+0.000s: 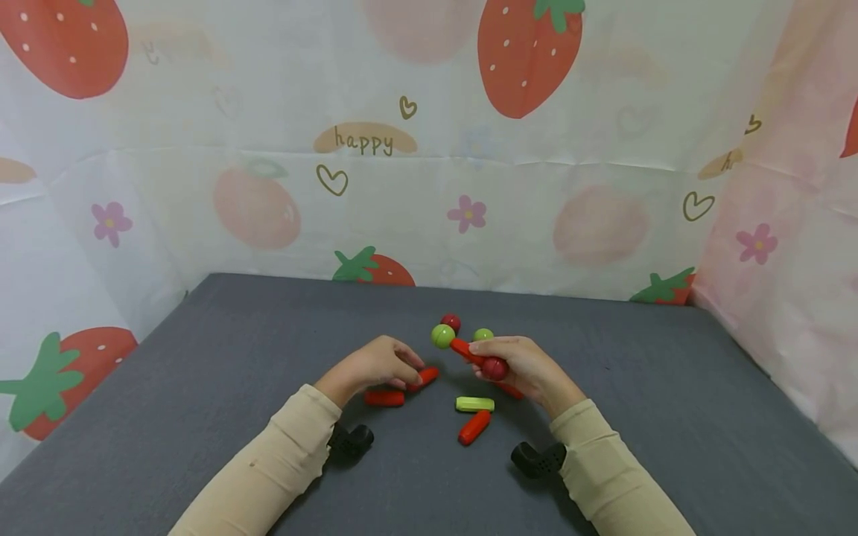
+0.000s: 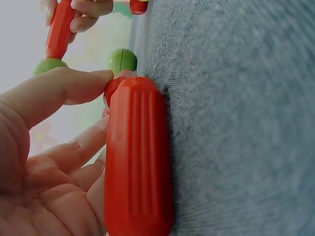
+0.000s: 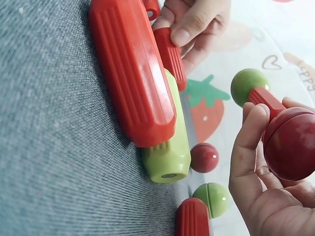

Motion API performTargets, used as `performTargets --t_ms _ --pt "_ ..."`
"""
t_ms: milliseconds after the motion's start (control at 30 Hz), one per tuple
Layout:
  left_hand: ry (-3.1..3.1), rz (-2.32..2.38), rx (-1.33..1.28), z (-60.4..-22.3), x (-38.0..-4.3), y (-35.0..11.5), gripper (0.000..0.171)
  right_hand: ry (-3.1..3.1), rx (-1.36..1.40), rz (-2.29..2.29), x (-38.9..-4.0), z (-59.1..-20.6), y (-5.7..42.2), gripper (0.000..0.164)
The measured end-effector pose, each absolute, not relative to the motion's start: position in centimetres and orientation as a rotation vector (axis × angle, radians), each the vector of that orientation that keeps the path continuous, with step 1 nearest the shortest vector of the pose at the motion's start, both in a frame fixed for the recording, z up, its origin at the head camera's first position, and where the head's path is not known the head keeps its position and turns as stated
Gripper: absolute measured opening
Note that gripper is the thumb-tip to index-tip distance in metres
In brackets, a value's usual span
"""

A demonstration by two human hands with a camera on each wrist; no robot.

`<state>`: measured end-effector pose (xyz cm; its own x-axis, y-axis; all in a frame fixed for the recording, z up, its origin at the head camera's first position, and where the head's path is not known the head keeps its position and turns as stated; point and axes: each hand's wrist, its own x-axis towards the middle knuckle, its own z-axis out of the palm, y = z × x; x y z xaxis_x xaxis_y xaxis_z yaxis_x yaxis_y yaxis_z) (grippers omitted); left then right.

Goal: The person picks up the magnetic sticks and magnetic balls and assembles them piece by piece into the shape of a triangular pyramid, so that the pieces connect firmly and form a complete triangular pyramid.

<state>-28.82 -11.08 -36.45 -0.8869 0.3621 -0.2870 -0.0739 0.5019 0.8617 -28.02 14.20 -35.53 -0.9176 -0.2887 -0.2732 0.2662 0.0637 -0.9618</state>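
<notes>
Two balls, a glossy green ball and a dark red ball, sit at opposite ends of a red rod, making a dumbbell shape raised above the middle of the table. The rod is bright, with lengthwise ridges; each ball has a smooth shine, and a thin seam shows around the red one. The right hand holds this piece, thumb and fingers clamped on the rod beside the red ball. To its left, the left hand pinches a second red rod between thumb and fingers; whether that rod touches the table I cannot tell. Just beside the left hand lies a third red rod. Nearer the wearer, a yellow-green rod lies crosswise, with a slanting fourth red rod at its near side. A fifth red rod shows partly under the right hand. Beyond the hands rest another red ball and another green ball, the latter partly hidden by fingers. Beneath everything spreads a dark grey table with a fine woven texture. Beige sleeves cover both arms. Around the table hangs a pale curtain printed with strawberries, pink flowers, outlined hearts and the word "happy", turning pinkish on the right.
</notes>
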Motion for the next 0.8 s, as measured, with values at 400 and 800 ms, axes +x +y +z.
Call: performTargets --t_ms 400,800 --pt "2.373 1.409 0.208 -36.43 -29.20 -11.40 0.029 1.956 0.029 -1.935 -28.07 -35.52 14.10 0.048" --pt "2.381 1.498 0.175 -36.09 -29.26 -11.32 0.031 1.929 0.008 -1.943 -28.09 -35.44 14.50 0.047"
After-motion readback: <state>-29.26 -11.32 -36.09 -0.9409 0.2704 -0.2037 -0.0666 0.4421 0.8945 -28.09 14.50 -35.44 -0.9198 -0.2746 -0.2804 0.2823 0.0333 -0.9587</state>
